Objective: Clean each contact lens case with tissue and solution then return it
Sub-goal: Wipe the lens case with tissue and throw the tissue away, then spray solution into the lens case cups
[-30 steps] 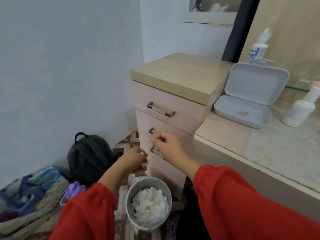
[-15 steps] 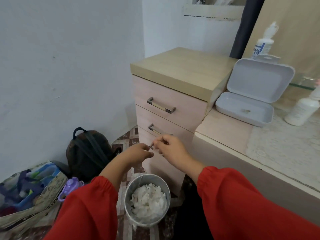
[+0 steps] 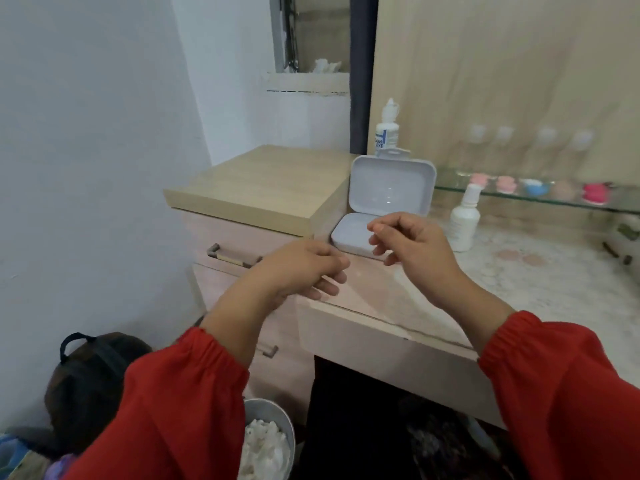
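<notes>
Left hand (image 3: 304,268) & right hand (image 3: 412,244) raised over pale wood table (image 3: 388,299), fingers loosely curled, nothing visibly held, open white plastic hinged box (image 3: 391,188) just behind, small round coloured lens cases (image 3: 533,187) on glass shelf (image 3: 491,192).

home bedroom — vanity desk (image 3: 540,282) | drawers (image 3: 239,251) | backpack (image 3: 86,379)

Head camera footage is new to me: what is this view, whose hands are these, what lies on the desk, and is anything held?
There is no machine: a person wears a wide-angle camera on the head, looking down at their own hands. The left hand and right hand, in red sleeves, hover over the desk with loosely curled fingers; I see nothing in either. On the desk are an open white box and a white bottle. Coloured lens cases line a glass shelf. A bin of tissue stands below.
</notes>
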The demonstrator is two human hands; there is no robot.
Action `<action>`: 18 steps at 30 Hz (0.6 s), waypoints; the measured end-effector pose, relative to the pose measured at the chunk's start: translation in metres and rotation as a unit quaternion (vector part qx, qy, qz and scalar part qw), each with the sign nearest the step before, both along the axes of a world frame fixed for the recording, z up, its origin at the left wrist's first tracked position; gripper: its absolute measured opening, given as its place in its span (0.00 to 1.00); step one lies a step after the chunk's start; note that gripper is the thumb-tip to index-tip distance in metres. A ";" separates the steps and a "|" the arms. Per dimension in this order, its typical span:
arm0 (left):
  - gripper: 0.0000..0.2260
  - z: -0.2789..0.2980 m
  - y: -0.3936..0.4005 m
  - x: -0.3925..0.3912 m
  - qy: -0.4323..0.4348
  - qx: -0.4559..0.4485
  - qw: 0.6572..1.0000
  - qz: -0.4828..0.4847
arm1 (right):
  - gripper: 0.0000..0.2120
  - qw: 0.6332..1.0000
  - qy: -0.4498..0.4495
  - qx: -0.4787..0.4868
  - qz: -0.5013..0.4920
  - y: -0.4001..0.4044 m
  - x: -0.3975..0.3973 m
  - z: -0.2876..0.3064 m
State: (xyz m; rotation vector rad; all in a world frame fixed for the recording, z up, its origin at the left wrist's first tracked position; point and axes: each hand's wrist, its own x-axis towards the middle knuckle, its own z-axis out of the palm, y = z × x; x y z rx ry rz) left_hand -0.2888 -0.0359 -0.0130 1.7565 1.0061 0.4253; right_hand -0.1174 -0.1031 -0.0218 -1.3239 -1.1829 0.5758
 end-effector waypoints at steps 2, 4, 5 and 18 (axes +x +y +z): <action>0.08 0.007 -0.007 0.032 -0.007 0.011 1.000 -0.024 | 0.05 0.999 0.004 0.013 -0.036 -0.010 0.029 0.002; 0.07 0.010 -0.014 0.064 -0.022 0.022 0.999 -0.027 | 0.06 0.997 0.019 0.025 -0.073 -0.020 0.055 0.000; 0.07 0.010 -0.016 0.080 -0.032 0.028 0.999 -0.024 | 0.07 0.995 0.028 0.028 -0.092 -0.025 0.067 -0.001; 0.21 -0.032 -0.007 0.234 -0.036 0.184 0.982 0.004 | 0.08 0.967 0.069 0.049 -0.239 -0.061 0.191 -0.017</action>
